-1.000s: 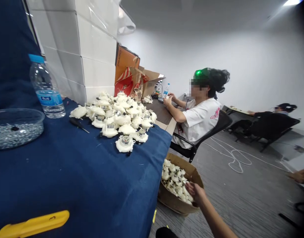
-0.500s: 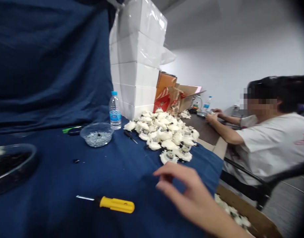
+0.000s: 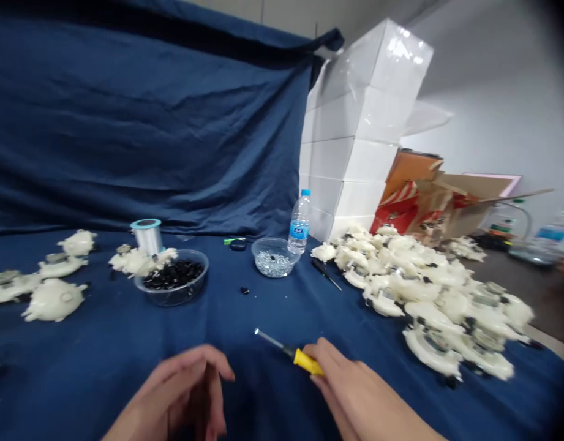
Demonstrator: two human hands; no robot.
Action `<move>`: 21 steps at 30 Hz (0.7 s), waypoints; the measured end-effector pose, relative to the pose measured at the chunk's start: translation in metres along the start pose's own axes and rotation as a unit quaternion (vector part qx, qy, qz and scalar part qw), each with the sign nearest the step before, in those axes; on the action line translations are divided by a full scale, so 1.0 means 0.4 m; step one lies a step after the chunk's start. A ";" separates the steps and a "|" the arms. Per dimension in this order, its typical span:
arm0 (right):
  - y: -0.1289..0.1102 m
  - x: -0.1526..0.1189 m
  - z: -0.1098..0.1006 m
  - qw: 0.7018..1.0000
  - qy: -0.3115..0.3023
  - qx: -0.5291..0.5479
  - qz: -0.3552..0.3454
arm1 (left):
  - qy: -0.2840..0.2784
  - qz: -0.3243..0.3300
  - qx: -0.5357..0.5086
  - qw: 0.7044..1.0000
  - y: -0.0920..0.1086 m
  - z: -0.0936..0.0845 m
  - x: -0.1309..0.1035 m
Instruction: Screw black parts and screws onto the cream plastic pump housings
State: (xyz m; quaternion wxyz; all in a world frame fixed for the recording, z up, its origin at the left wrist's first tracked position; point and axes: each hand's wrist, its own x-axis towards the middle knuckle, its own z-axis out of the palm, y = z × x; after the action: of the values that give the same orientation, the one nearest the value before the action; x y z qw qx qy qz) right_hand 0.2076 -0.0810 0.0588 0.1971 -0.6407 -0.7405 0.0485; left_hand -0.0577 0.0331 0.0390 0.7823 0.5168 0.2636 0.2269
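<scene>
My right hand is closed around the yellow handle of a screwdriver, low over the blue cloth. The shaft points up and to the left, its tip free of anything. To the left, my left hand is loosely curved with its fingers apart and nothing visible in it. Beyond my hands stand a clear bowl of small black parts and a clear bowl of silvery screws. One small black piece lies loose on the cloth between them and me.
A large pile of cream plastic housings covers the right side; several more housings lie at left. A spool, water bottle, dark screwdriver and white box stack stand or lie behind. Cartons are farther right.
The view has swung left. My right hand has moved from near the housings onto the yellow screwdriver and taken hold of it. My left hand has come into view.
</scene>
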 end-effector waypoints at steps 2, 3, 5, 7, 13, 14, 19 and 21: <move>-0.003 0.035 -0.025 0.997 0.011 0.071 0.015 | 0.118 0.107 0.169 0.973 0.089 -0.024 0.005; -0.004 0.060 -0.032 0.994 0.016 0.108 0.022 | 0.169 0.169 0.288 0.927 0.136 -0.043 0.011; -0.001 0.117 -0.031 0.983 0.026 0.178 0.031 | 0.211 0.205 0.375 0.879 0.223 -0.092 0.034; 0.005 0.173 -0.008 0.969 0.040 0.241 0.032 | 0.226 0.202 0.465 0.832 0.287 -0.145 0.075; 0.036 0.230 0.077 0.914 0.096 0.392 0.042 | 0.223 0.081 0.679 0.695 0.339 -0.265 0.222; 0.040 0.223 0.081 0.906 0.104 0.407 0.048 | 0.210 0.062 0.698 0.682 0.336 -0.275 0.238; 0.050 0.191 0.074 0.865 0.142 0.477 0.066 | 0.150 -0.008 0.753 0.641 0.329 -0.303 0.274; 0.053 0.193 0.075 0.845 0.153 0.507 0.072 | 0.138 -0.018 0.765 0.629 0.331 -0.308 0.276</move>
State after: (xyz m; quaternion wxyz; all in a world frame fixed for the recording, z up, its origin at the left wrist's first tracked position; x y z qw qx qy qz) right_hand 0.2088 0.0027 0.0422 0.6016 -0.5019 -0.5250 0.3324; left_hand -0.0646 0.2353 0.1020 0.0650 0.8874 0.4564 -0.0018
